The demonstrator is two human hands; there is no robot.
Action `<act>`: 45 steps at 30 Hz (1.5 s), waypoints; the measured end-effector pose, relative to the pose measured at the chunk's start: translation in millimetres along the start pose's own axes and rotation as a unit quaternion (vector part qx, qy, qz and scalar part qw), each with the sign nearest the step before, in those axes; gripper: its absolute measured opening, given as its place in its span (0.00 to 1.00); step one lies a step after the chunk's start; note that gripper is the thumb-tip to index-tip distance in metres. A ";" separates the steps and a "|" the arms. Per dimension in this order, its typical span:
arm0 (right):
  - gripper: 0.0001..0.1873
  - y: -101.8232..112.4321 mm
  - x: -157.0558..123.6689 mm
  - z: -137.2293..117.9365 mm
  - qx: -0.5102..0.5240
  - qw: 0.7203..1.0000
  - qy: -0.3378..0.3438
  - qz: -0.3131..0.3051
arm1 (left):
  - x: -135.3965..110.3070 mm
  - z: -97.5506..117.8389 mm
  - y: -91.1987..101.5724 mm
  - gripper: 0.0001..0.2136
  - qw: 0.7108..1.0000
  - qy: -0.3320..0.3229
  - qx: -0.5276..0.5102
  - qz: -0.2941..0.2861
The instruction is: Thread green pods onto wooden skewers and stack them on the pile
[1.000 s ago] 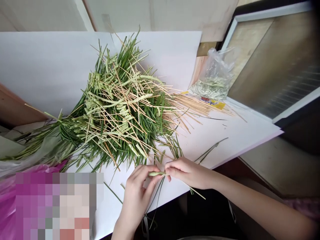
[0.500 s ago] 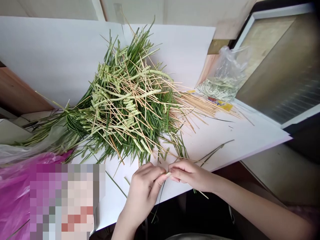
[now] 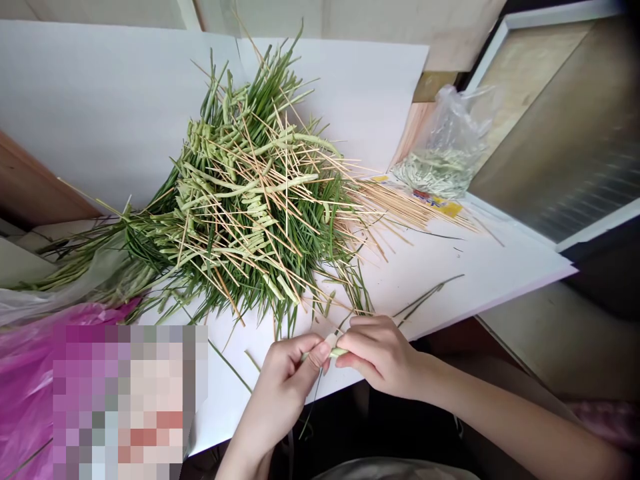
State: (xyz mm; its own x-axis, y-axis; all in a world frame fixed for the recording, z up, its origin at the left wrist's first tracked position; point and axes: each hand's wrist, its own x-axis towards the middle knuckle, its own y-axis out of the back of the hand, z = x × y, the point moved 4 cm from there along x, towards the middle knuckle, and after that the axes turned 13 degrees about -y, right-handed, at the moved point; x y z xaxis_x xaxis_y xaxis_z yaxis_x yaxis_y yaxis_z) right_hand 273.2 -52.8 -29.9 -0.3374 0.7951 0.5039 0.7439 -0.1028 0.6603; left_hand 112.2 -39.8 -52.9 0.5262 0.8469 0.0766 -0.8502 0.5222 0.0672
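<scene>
**White tabletop (image 3: 500,270), heap of green stalks (image 3: 255,200), short piece in fresh grip**

Strewn over heap and fanned out to its right: thin wooden sticks (image 3: 400,201). Farther right of heap: clear bag (image 3: 437,172) of pale green bits. Left of heap and nearer: magenta plastic (image 3: 25,380).

Just on near side of heap, right of its middle: short pale-green piece (image 3: 339,352). Left hand (image 3: 289,373): thumb and forefinger pinching its left end. Right hand (image 3: 384,353): thumb and forefinger closed on its right end, other fingers curled.

Against half a second ago: more green showing between fingertips; right fingers more folded; pale stick end below right wrist gone from view. Unchanged: heap.
</scene>
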 end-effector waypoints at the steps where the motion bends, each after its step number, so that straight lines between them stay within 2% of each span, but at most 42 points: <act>1: 0.23 0.5 -1.8 -0.3 -0.032 0.999 0.020 0.012 | -0.5 -1.5 -0.7 0.22 1.000 0.006 -0.015 -0.001; 4: 0.22 2.4 -7.4 -0.8 -0.137 0.985 0.097 0.042 | -1.7 -5.7 -2.4 0.21 0.999 0.025 -0.047 -0.009; 9: 0.17 7.7 -9.6 -4.4 -0.272 0.925 0.247 0.096 | -2.8 -8.0 -7.5 0.22 0.994 0.058 -0.090 -0.014; 13: 0.13 17.8 -5.1 -7.0 -0.293 0.881 0.352 0.118 | -0.7 -9.3 -13.9 0.25 0.982 0.099 -0.160 0.026; 15: 0.10 27.2 -0.7 -3.0 -0.291 0.877 0.366 0.109 | 1.6 -9.4 -11.2 0.26 0.979 0.101 -0.169 0.051; 18: 0.07 41.9 9.5 12.0 -0.300 0.901 0.306 0.072 | 4.3 -6.4 4.7 0.24 0.995 0.050 -0.070 0.059; 20: 0.06 47.4 15.6 26.0 -0.272 0.937 0.215 0.030 | 4.4 -3.3 20.4 0.22 0.996 0.002 0.056 0.069; 23: 0.13 40.9 16.9 44.4 -0.196 0.977 0.070 -0.044 | 3.7 -0.4 40.2 0.16 0.966 -0.050 0.237 0.088; 25: 0.16 29.3 13.3 47.8 -0.166 0.983 0.028 -0.071 | 3.8 -1.2 48.2 0.10 0.944 -0.064 0.307 0.099; 27: 0.15 16.2 10.4 45.8 -0.150 0.985 0.010 -0.088 | 4.2 -3.5 52.6 0.06 0.931 -0.069 0.340 0.110; 31: 0.02 -4.9 12.9 35.5 -0.118 0.986 -0.015 -0.114 | 4.8 -10.9 53.8 0.02 0.924 -0.075 0.362 0.096; 34: 0.07 -13.9 19.2 28.9 -0.106 0.986 -0.022 -0.125 | 4.0 -16.5 55.2 0.07 0.920 -0.079 0.374 0.091; 38: 0.07 -21.2 24.8 26.7 -0.096 0.986 -0.027 -0.130 | 1.2 -19.2 59.9 0.11 0.914 -0.097 0.382 0.098; 41: 0.07 -26.2 27.2 26.2 -0.084 0.988 -0.030 -0.125 | -1.0 -17.4 62.2 0.10 0.919 -0.098 0.370 0.095; 45: 0.08 -32.4 33.4 20.3 -0.067 0.991 -0.029 -0.110 | -2.7 -10.7 66.0 0.05 0.923 -0.075 0.358 0.122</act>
State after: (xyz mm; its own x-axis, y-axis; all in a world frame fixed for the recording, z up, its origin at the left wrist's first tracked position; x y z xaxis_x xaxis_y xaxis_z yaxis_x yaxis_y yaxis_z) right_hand 249.6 -10.8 -45.8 -0.4454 0.8402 0.3093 0.5718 0.0011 0.8204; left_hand 54.4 -6.5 -59.3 0.3620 0.8789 0.3106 -0.7436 0.0714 0.6648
